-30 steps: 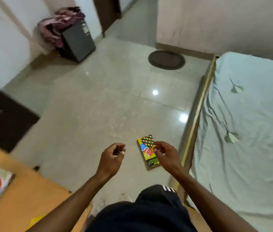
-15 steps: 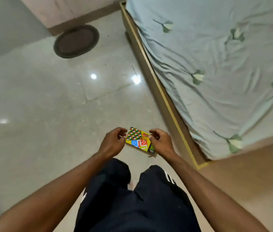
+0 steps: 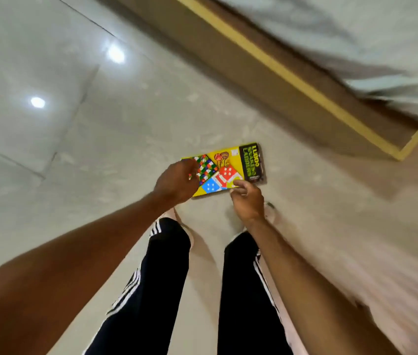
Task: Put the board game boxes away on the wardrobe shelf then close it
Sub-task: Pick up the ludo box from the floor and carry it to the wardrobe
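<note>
A yellow Ludo and Snakes and Ladders board game box (image 3: 231,166) lies low over the tiled floor, just ahead of my feet. My left hand (image 3: 176,181) closes over its left end, hiding that corner. Fingertips of my right hand (image 3: 247,201) curl onto the box's near edge, by the black title strip. Whether the box still rests on the floor I cannot tell. The wardrobe and its shelf are out of view.
A wooden bed frame (image 3: 279,70) with a yellow edge runs diagonally across the upper right, its corner close to the box. A pale sheet (image 3: 356,34) covers the bed. My legs in black striped trousers (image 3: 156,290) stand below the box.
The view has dropped and swung down toward the floor, so the box looks much larger. Both hands have reached down from in front of the box onto its edges.
</note>
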`<state>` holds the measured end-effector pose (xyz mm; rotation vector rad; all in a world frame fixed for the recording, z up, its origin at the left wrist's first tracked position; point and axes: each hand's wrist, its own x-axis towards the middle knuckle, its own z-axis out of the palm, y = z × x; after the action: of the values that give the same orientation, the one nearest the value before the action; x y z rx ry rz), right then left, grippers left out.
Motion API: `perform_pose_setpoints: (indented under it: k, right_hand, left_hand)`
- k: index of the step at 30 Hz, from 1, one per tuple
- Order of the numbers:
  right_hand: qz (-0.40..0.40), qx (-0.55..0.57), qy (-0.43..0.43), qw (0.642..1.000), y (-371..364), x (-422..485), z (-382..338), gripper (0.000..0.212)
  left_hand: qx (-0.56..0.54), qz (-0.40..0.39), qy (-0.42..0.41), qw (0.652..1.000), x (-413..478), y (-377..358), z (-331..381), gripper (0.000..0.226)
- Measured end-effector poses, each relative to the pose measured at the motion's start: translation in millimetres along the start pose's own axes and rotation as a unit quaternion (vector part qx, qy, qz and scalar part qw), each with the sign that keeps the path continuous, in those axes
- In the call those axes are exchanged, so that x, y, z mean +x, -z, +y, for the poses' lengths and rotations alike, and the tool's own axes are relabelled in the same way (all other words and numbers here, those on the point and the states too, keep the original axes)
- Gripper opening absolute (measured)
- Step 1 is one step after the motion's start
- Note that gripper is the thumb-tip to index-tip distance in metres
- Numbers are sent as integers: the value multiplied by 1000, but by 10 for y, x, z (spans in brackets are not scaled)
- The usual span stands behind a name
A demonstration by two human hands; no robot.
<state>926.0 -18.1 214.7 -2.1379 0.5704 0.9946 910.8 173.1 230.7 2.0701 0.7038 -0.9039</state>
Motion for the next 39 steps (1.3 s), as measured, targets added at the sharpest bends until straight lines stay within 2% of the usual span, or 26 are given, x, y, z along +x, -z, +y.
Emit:
perform_pose_setpoints:
  k: [4, 8, 11, 14, 17, 19, 21, 24, 26, 31, 34, 39]
  right_hand:
    - [11, 24, -55, 998, -668, 784, 732, 31]
    - [12, 35, -71, 997, -1121, 1330, 1254, 39]
    - [45, 63, -67, 995, -1246, 1490, 1385, 40]
    - [87, 98, -57, 990, -1272, 1539, 1414, 39]
    - [126, 128, -37, 983, -1234, 1527, 1464, 43]
    - [113, 133, -44, 984, -1183, 1553, 1497, 53]
    - [71, 110, -53, 990, -1147, 1616, 1496, 61]
    - [17, 96, -38, 994, -1113, 1679, 1466, 46]
    - [11, 108, -30, 994, -1070, 1660, 1422, 43]
    - [34, 171, 5, 985, -608, 1244, 1110, 43]
    - [53, 177, 35, 982, -116, 713, 792, 57]
    - [63, 154, 66, 984, 971, -715, 113, 56]
  left_hand:
    - [97, -42, -43, 993, 988, -635, -375, 59]
    - [205, -27, -79, 975, 1691, -1149, -659, 68]
    - [214, -26, -79, 973, 1896, -1313, -746, 74]
    - [207, -33, -39, 977, 1922, -1404, -842, 69]
    - [122, -86, 58, 987, 1796, -1411, -979, 65]
    - [32, -103, 94, 990, 1711, -1425, -1042, 61]
    - [-64, -106, 93, 988, 1654, -1462, -1054, 48]
    - [-187, -105, 120, 969, 1548, -1483, -962, 25]
    - [-240, -86, 128, 959, 1465, -1451, -861, 23]
    - [-297, -27, 92, 950, 958, -1132, -447, 47]
    - [-318, 4, 61, 946, 319, -761, 43, 49]
    - [-331, 10, 18, 943, -1175, 25, 963, 49]
